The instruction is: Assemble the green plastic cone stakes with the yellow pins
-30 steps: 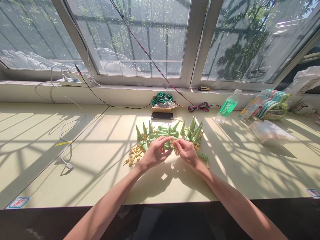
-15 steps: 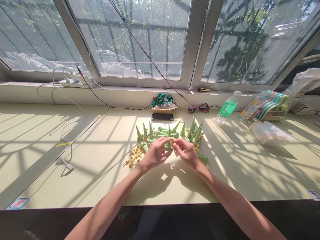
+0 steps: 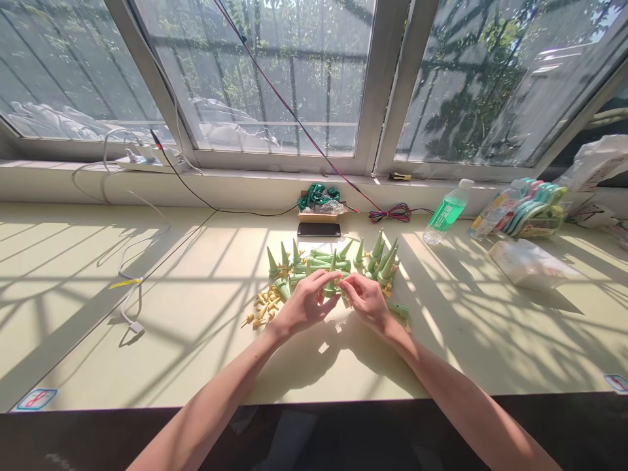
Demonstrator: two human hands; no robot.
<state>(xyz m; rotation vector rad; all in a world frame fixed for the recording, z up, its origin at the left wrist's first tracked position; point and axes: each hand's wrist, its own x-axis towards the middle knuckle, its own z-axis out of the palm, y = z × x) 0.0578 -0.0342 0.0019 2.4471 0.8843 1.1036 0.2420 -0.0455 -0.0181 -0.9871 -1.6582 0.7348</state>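
My left hand [image 3: 305, 302] and my right hand [image 3: 367, 299] meet over the middle of the pale table [image 3: 196, 340], fingers pinched together on a small green cone piece [image 3: 330, 288]. Behind them stands a cluster of green cone pieces [image 3: 343, 258], some upright and some lying. A heap of small yellow pegs [image 3: 263, 306] lies just left of my left hand. One green cone [image 3: 398, 308] lies on its side right of my right hand.
A black phone [image 3: 318, 229] and a small box with green stuff [image 3: 318, 198] sit behind the cones. A green bottle [image 3: 445, 212], coloured hangers [image 3: 532, 206] and a white bag [image 3: 532, 261] lie at the right. White cables [image 3: 128, 275] trail at the left.
Both hands have stayed together on the green piece, with the fingers shifting slightly. Nothing else has moved.
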